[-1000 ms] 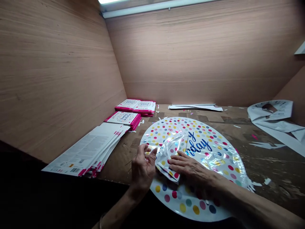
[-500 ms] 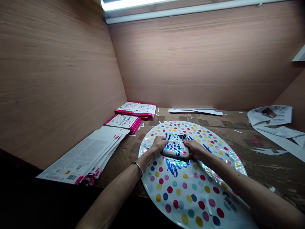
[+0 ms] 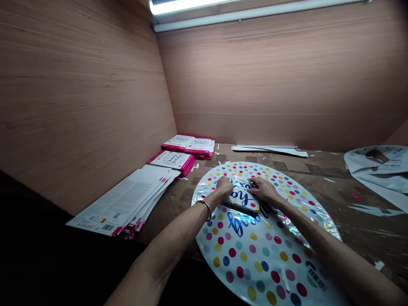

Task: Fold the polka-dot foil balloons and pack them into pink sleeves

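A large round foil balloon, white with coloured dots and blue lettering, lies flat with its near part hanging past the table's front edge. On top of it rests a small folded foil balloon with the same dots and blue script. My left hand is closed at the left end of this folded piece, its fingertips hidden. My right hand bends over the far right side, thumb and fingers pinching the foil there. A bracelet circles my left wrist.
Printed cards are fanned out at the left. Behind them stand stacks of pink-edged packets. White strips lie by the back panel, with crumpled white paper to the right. Small scraps dot the brown table.
My right hand has shifted from the right end of the folded balloon to its far side. My left hand has turned over into a closed grip. The view has swung slightly left.
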`<state>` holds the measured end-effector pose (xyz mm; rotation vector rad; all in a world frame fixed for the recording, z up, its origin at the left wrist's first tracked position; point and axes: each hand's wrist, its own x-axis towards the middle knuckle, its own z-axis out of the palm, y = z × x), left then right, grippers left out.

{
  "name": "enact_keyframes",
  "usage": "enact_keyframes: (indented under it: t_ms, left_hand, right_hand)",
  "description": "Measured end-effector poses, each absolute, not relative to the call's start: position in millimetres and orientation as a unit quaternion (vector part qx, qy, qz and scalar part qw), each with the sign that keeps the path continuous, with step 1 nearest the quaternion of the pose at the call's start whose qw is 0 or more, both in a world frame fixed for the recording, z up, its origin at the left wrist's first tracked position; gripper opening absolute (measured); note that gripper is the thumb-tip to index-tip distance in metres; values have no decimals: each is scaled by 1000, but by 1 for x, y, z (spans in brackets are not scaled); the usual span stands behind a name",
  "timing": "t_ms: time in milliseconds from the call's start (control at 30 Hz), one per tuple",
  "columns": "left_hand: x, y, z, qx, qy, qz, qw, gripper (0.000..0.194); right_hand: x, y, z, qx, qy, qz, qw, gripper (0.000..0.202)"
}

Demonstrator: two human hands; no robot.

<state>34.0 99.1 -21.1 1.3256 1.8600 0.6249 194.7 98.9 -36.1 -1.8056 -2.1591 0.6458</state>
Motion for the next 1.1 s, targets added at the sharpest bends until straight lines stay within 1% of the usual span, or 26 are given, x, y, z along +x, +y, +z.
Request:
enact_keyframes:
  t_ms: [133,200,233,267,300,367,400,467,567,633,700,767,867,900,933,967,1000,1033,1100]
  left_hand:
    - [20,59,-5,573,718,242,313,38]
    - [7,23,-4,639,671,248,282,51]
    - [0,4,-6,690,629,242,265,61]
    - [-7,-16,-10,784,538,209,230,74]
    - [-13,-35,-14,856,448,174,191,84]
    - [-22,-67,-22,931,330,101,118,89]
    - [-24,-81,-26,942,313,74,94,88]
    - [-25,-100,-31,942,328,38,62,78]
    - [-24,-118,-35,940,340,22,29,57]
    - [-25,-125,-38,941,334,35,24,52]
    - [-30,-128,-40,937,336,78,52,51]
    - [-35,-126,-37,915,348,165,116,46]
    - [-40,-121,-18,832,362,320,273,36]
    - [-39,-119,-10,793,366,352,336,37]
    - [-37,-117,-1,753,368,372,399,41]
    - [-35,-116,6,716,368,380,456,47]
    - [-33,-115,12,684,369,382,500,53]
    - [-32,-114,16,661,370,383,529,58]
    - [-31,-113,19,634,378,395,547,62]
  right_hand:
    - [194,81,-33,-605,-760,226,76,28]
    - [194,63,-33,-605,-760,230,62,26]
    - [193,53,-33,-605,-759,233,58,25]
    - [193,42,-33,-603,-760,237,55,25]
    - [192,31,-32,-600,-761,242,52,24]
    - [188,12,-31,-590,-765,255,44,20]
    - [186,3,-30,-585,-768,258,39,17]
    - [182,-14,-28,-577,-774,259,32,11]
    - [179,-35,-28,-554,-791,257,33,9]
    - [186,-43,-31,-514,-812,272,43,9]
    - [201,-43,-34,-460,-829,308,81,21]
    - [221,-33,-37,-396,-832,366,128,44]
    - [241,-9,-37,-304,-841,421,156,86]
    - [243,-3,-35,-284,-845,424,158,99]
    - [241,1,-33,-275,-846,428,159,106]
    - [237,2,-30,-278,-840,438,158,106]
    - [231,1,-26,-285,-830,454,155,99]
    - [225,-2,-23,-297,-815,474,149,86]
    - [212,-12,-18,-317,-787,511,138,58]
